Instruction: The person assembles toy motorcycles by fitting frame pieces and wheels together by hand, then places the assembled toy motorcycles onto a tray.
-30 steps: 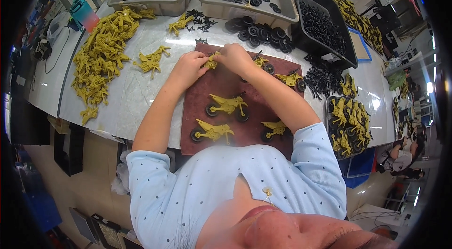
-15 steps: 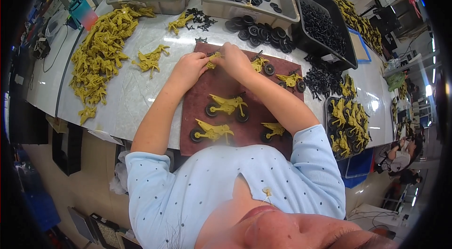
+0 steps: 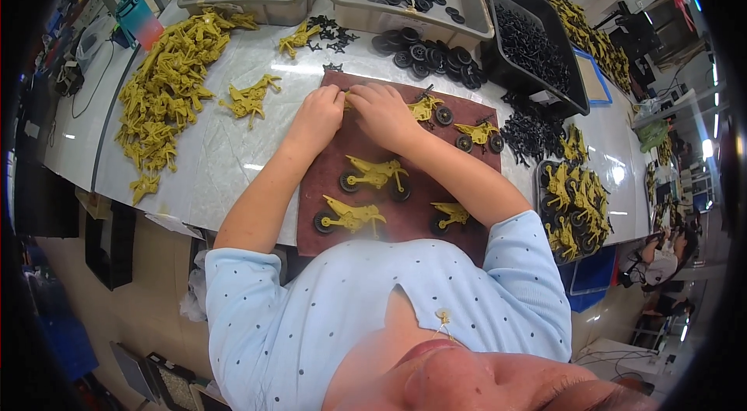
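you had both hands near the far edge of the red-brown mat [image 3: 323, 185], with the fingertips close together over one yellow part [image 3: 347, 102]. i took this spot as the middle of a clock, with twelve pointing away from you. your left hand [image 3: 316, 117] was at eight o'clock, and it seemed to pinch the part between thumb and fingertips. your right hand [image 3: 383, 114] was between three and four o'clock; its fingers were bent over the part and seemed to pinch it also. they hid most of it, so the exact contact i could not tell.

in my judgement, it was good to let the left hand be the quiet one, holding firmly, while the right hand gave short and straight pressure. a twisting push could bend the plastic. because the fingers covered the part, it was wise to open a small view for checking.

a yellow toy motorbike [image 3: 375, 172] with two wheels lay between five and six o'clock, useful for comparing. your right forearm [image 3: 467, 178] crossed over the mat, so care was needed not to brush another toy [image 3: 477, 133], just past three o'clock. loose black wheels [image 3: 436, 59] lay on the worktop [image 3: 222, 170] at two o'clock.
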`<move>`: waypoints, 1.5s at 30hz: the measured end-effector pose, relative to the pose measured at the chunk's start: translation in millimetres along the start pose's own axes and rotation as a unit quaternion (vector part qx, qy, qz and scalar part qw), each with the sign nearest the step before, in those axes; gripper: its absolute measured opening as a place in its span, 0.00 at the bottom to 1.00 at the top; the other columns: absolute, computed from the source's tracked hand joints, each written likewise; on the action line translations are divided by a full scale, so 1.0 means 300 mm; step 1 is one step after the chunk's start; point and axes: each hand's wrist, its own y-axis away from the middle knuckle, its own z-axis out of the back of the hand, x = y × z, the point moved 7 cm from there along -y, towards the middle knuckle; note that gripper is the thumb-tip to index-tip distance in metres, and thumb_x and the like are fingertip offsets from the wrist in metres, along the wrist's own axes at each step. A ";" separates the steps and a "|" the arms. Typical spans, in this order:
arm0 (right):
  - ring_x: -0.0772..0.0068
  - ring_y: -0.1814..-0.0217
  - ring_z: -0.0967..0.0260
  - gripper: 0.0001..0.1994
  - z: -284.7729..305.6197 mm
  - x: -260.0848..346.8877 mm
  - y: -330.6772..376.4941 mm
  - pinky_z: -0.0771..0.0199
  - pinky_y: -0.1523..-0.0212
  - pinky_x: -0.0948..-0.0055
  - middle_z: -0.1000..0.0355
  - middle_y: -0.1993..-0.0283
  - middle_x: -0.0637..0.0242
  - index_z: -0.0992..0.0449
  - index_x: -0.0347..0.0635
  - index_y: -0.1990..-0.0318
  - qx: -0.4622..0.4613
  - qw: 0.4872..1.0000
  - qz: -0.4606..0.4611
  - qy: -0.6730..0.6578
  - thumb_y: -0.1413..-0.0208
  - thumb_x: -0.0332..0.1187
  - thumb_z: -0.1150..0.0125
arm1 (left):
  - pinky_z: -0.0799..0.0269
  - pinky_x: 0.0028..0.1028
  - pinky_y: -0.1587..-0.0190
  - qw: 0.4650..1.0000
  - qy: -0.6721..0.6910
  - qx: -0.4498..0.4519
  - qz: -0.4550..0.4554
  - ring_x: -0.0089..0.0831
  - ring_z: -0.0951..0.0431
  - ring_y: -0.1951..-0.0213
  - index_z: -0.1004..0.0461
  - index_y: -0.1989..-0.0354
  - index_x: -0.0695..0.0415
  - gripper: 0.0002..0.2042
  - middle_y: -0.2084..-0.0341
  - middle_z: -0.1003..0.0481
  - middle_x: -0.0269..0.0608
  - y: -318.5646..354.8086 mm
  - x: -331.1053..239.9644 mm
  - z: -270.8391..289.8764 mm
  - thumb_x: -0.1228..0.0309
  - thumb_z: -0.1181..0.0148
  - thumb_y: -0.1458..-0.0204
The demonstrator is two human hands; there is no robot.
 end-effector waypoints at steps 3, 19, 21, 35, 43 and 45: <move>0.67 0.47 0.33 0.17 0.002 -0.018 -0.035 0.38 0.47 0.63 0.28 0.51 0.70 0.26 0.45 0.53 -0.014 1.000 0.003 0.012 0.54 0.31 0.37 | 0.26 0.36 0.59 0.999 0.013 0.025 0.014 0.43 0.24 0.63 0.25 0.63 0.64 0.12 0.69 0.26 0.46 -0.014 0.039 -0.023 0.77 0.39 0.60; 0.70 0.57 0.31 0.06 -0.041 -0.059 -0.126 0.40 0.51 0.67 0.28 0.66 0.72 0.26 0.48 0.66 0.019 0.998 0.016 0.064 0.55 0.30 0.40 | 0.26 0.36 0.62 0.995 0.101 -0.014 0.012 0.44 0.23 0.65 0.25 0.61 0.63 0.10 0.67 0.23 0.46 -0.022 0.114 -0.015 0.75 0.38 0.54; 0.67 0.53 0.31 0.09 -0.012 -0.055 -0.126 0.39 0.49 0.65 0.27 0.62 0.68 0.26 0.46 0.63 0.015 0.999 0.016 0.039 0.53 0.32 0.38 | 0.26 0.36 0.60 0.995 0.099 -0.027 0.005 0.44 0.23 0.65 0.24 0.61 0.62 0.11 0.67 0.23 0.45 -0.017 0.101 0.002 0.75 0.38 0.54; 0.82 0.56 0.31 0.14 0.248 -0.019 0.219 0.29 0.57 0.81 0.26 0.54 0.68 0.28 0.36 0.48 0.006 0.694 -0.360 -0.623 0.38 0.33 0.46 | 0.34 0.37 0.47 0.972 -0.023 -0.146 -0.183 0.38 0.26 0.48 0.26 0.49 0.63 0.22 0.50 0.27 0.43 -0.014 -0.294 0.361 0.67 0.37 0.53; 0.77 0.47 0.31 0.18 0.376 0.076 0.305 0.29 0.47 0.76 0.27 0.49 0.64 0.30 0.36 0.45 -0.044 0.815 -0.280 -0.506 0.44 0.21 0.45 | 0.30 0.26 0.47 0.763 0.625 -0.011 0.165 0.29 0.26 0.50 0.31 0.46 0.67 0.18 0.51 0.25 0.45 0.060 -0.290 0.247 0.72 0.40 0.43; 0.77 0.48 0.30 0.19 0.391 0.096 0.318 0.28 0.48 0.76 0.27 0.48 0.64 0.30 0.37 0.45 -0.041 0.812 -0.289 -0.505 0.45 0.21 0.43 | 0.29 0.26 0.48 0.749 0.633 -0.056 0.187 0.29 0.24 0.53 0.29 0.50 0.68 0.15 0.55 0.23 0.46 0.083 -0.303 0.257 0.73 0.41 0.43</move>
